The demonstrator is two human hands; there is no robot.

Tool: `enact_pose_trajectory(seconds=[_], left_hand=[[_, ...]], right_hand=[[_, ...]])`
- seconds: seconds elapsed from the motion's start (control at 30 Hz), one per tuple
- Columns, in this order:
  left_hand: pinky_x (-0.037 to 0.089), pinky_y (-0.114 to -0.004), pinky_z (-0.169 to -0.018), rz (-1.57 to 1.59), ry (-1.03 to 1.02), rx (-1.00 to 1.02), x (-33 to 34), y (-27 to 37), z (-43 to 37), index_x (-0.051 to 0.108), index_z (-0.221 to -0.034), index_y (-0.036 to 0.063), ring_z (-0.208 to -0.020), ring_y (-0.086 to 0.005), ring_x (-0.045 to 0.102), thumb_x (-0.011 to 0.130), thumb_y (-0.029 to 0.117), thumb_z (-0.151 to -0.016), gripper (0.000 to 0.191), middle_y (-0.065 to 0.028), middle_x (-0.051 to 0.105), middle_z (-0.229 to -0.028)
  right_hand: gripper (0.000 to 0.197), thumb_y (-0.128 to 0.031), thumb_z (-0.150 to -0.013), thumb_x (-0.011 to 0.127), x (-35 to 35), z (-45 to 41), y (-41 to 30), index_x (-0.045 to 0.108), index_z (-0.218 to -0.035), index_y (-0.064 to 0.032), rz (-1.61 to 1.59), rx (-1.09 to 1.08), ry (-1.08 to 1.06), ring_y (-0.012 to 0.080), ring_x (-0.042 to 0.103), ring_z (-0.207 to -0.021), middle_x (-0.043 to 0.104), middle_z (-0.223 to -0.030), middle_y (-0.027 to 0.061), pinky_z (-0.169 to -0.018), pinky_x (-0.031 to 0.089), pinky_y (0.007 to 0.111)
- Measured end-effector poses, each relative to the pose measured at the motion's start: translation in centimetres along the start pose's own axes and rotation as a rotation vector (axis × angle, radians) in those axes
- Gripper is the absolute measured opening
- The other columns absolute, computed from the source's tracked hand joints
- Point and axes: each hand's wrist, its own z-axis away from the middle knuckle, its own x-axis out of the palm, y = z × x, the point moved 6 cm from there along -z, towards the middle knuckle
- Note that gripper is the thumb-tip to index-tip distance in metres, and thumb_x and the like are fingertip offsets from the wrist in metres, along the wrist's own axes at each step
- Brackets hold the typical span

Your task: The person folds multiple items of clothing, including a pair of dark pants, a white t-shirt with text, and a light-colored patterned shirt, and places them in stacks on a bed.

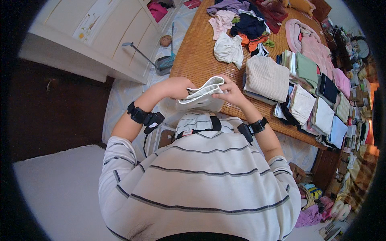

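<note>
A folded white garment (201, 98) is held up in front of me, beside the edge of a bed covered with a bamboo mat (193, 54). My left hand (180, 87) grips its left end, the fingertips partly hidden in the folds. My right hand (230, 92) pinches its right end between thumb and fingers. Just right of my right hand, a folded beige waffle-knit garment (267, 76) tops a stack of clothes. Further right stand several folded stacks, with a white one (302, 104) and a green one (307, 67) among them. A loose white garment (228, 49) lies beyond my hands.
Crumpled clothes, among them a navy piece (248, 25) and a pink one (221, 21), lie at the far side of the mat. Left of the bed are a pale cabinet (120, 33), a dustpan (165, 64) and a small basket (165, 41). A purple cloth (308, 216) lies lower right.
</note>
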Motion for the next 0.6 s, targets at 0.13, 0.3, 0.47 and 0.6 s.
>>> enact_pose_trajectory(seconds=[0.13,0.3,0.47,0.6], left_hand=[[0.046,-0.032,-0.052,0.154,0.024,0.01,0.2,-2.0,0.4,0.06,-0.098,0.0077,-0.058,-0.0205,0.058,0.046,0.006,-0.066,0.035,-0.0118,0.061,-0.072],[0.047,-0.028,-0.045,0.474,0.124,-0.155,-0.6,-3.2,1.2,0.057,-0.105,0.0108,-0.054,-0.0165,0.058,0.043,0.009,-0.07,0.038,-0.0064,0.061,-0.073],[0.044,-0.024,-0.044,0.595,0.053,-0.15,0.4,-5.0,1.3,0.055,-0.11,0.0095,-0.059,-0.0134,0.057,0.046,0.013,-0.071,0.04,-0.0045,0.059,-0.078],[0.046,-0.022,-0.062,0.674,0.242,0.061,-0.3,-5.0,2.5,0.051,-0.113,0.006,-0.081,-0.0095,0.054,0.058,0.023,-0.075,0.043,-0.0036,0.057,-0.09]], right_hand=[[0.021,-0.015,-0.064,0.072,0.6,-0.3,-0.1,0.067,-0.082,-0.0045,-0.017,0.036,-0.028,0.0233,0.047,-0.099,0.049,-0.109,0.0098,-0.084,0.038,0.033],[0.019,-0.016,-0.067,0.071,0.6,-0.3,-0.1,0.066,-0.079,-0.0026,-0.149,0.079,0.079,0.0205,0.049,-0.095,0.052,-0.103,0.0094,-0.082,0.038,0.031],[0.018,-0.016,-0.07,0.069,1.0,-0.8,-0.4,0.065,-0.079,-0.0008,-0.119,0.082,0.096,0.0192,0.049,-0.095,0.053,-0.102,0.009,-0.081,0.038,0.029],[0.019,-0.016,-0.072,0.066,0.5,-0.4,-0.4,0.064,-0.08,0.0019,-0.211,0.128,0.216,0.0186,0.049,-0.094,0.054,-0.101,0.0088,-0.08,0.038,0.029]])
